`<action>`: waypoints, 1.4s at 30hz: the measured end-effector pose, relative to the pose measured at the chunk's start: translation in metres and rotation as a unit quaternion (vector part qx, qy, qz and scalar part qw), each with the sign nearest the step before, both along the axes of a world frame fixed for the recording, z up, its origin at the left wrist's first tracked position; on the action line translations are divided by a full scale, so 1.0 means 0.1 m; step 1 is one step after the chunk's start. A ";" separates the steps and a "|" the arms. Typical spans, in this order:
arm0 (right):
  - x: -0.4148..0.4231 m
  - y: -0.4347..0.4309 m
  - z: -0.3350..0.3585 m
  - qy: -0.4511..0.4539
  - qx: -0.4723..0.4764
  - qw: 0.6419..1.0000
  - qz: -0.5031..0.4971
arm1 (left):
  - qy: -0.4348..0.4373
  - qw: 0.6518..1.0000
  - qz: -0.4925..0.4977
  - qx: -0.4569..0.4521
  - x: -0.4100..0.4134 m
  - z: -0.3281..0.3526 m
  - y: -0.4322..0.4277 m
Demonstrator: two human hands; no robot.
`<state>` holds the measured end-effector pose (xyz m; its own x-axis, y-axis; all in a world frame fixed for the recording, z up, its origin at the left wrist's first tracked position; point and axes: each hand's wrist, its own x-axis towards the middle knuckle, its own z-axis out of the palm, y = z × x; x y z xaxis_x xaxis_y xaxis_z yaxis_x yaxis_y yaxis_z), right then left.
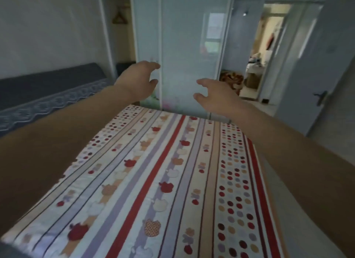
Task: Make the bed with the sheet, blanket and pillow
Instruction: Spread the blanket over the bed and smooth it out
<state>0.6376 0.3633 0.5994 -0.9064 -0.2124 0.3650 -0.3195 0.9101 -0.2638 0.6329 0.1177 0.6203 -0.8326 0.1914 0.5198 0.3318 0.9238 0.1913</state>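
A striped sheet (163,177) with red apples and coloured dots lies flat across the bed, filling the lower middle of the head view. Both my arms stretch forward above it. My left hand (140,80) hovers over the far left end of the bed, fingers spread and loosely bent, holding nothing. My right hand (213,95) hovers over the far right end, fingers spread the same way, also empty. Neither hand touches the sheet. No blanket or pillow shows in this view.
A pale blue wardrobe (184,52) stands just beyond the bed's far end. A dark blue headboard or sofa back (48,88) runs along the left wall. An open doorway (263,55) and a door (315,75) with a handle are at the right.
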 end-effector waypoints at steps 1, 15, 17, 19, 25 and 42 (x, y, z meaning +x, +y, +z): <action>-0.02 -0.14 -0.01 -0.002 -0.001 1.000 0.016 | 0.000 1.000 0.012 0.001 0.06 0.01 -0.09; 0.07 -0.87 0.19 -0.006 -0.010 0.973 0.231 | -0.002 0.973 0.231 -0.010 0.95 0.33 -0.48; 0.11 -0.93 0.21 0.001 -0.008 0.969 0.248 | -0.003 0.968 0.251 -0.003 1.10 0.30 -0.48; 0.17 -1.04 0.24 0.010 -0.010 0.963 0.270 | 0.002 0.961 0.277 -0.005 1.31 0.28 -0.53; 0.67 -1.72 0.26 0.015 0.000 0.933 0.359 | 0.001 0.927 0.375 -0.013 2.13 0.26 -1.03; 3.69 -4.17 0.03 0.007 0.063 0.743 0.666 | -0.013 0.770 0.637 0.027 5.82 -0.12 -2.30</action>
